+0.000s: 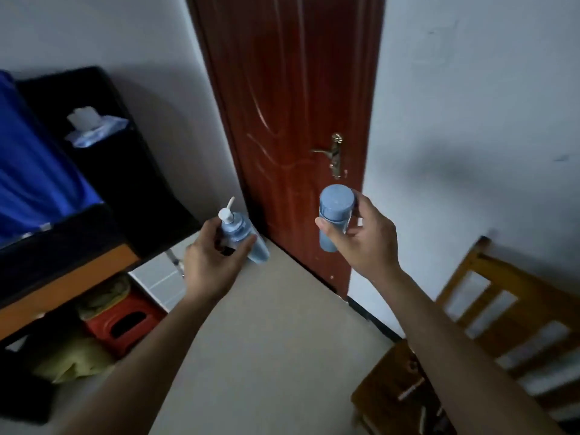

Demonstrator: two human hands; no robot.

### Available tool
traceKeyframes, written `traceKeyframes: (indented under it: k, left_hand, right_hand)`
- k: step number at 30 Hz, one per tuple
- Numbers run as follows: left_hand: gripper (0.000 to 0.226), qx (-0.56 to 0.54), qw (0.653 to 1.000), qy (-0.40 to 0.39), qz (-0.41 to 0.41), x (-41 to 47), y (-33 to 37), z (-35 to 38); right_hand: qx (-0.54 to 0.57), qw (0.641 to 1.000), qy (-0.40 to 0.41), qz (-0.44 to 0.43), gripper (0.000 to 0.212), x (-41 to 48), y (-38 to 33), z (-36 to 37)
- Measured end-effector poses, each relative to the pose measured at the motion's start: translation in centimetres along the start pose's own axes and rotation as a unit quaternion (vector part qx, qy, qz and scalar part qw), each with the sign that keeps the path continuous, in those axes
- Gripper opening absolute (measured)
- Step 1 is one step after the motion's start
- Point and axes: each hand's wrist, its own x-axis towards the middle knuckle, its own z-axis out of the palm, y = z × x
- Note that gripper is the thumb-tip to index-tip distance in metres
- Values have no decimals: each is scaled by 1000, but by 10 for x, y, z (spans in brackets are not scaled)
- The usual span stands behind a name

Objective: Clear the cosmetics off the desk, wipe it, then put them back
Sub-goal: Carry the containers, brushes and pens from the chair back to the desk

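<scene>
Open floor [266, 340] between dark desk [78, 265] left, wooden chair [489, 324] right.

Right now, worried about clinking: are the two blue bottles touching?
Apart. The head view shows the pump bottle in the left hand and the capped bottle in the right hand, with the door visible between them.

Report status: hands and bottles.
Left hand grips pump bottle. Right hand grips capped bottle. Both held in air, door ahead; wooden chair off right.
</scene>
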Motion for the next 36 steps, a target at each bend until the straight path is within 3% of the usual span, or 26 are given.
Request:
traceKeyframes:
  k: [8,13,21,27,36]
  left_hand:
    - [43,92,983,141,-77,12,-161,-240]
    - [47,91,969,202,-105,31,-219,-332]
    - [44,82,962,227,-126,102,-309,-360]
    - [48,101,959,219,-151,224,-394,-337]
    - [42,115,951,208,-196,386,-486,-329]
  right_hand:
    - [107,982,-139,-75,67,-13,-166,263]
    - [144,962,-210,-95,69,-22,-239,373]
    - [163,948,-257,-93,60,13,-262,500]
    - [150,941,-284,-105,65,84,-229,627]
    - [154,930,-332,-45,65,205,-203,786]
